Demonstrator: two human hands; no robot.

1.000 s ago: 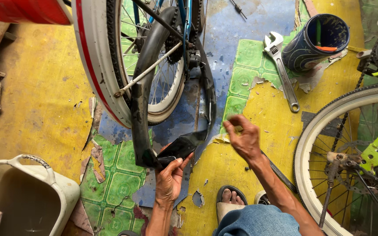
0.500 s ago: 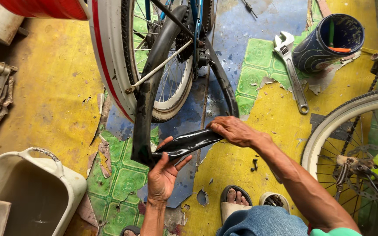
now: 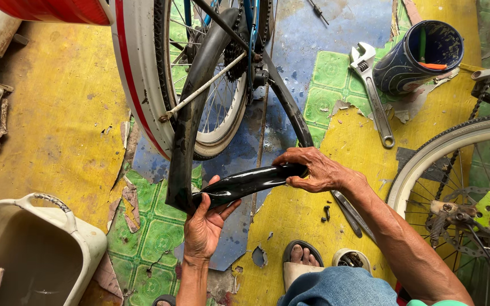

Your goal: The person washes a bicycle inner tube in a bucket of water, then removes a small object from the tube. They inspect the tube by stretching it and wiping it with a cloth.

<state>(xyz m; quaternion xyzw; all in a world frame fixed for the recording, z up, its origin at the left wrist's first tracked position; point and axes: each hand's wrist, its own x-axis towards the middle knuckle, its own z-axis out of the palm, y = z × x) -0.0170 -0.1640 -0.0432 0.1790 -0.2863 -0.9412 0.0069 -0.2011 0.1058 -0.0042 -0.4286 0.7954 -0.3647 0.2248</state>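
Observation:
A black rubber inner tube [image 3: 199, 102] loops out of a bicycle wheel with a white and red tyre [image 3: 143, 85] and hangs down toward me. My left hand [image 3: 205, 224] cups the wet, shiny lower stretch of the tube from underneath, palm up. My right hand [image 3: 313, 169] grips the same stretch further right, fingers wrapped over the top. The section between my hands [image 3: 245, 182] lies nearly level, just above the floor.
An adjustable wrench [image 3: 372, 90] and a dark cup with tools [image 3: 421, 54] lie at the upper right. Another bicycle wheel [image 3: 455, 170] with a green frame stands at the right. A beige water basin [image 3: 35, 255] sits lower left. My sandalled foot [image 3: 301, 258] is below.
My right hand has come down from the air and closed on the tube. The tube section has been pulled out longer and flatter between both hands. The view has moved closer.

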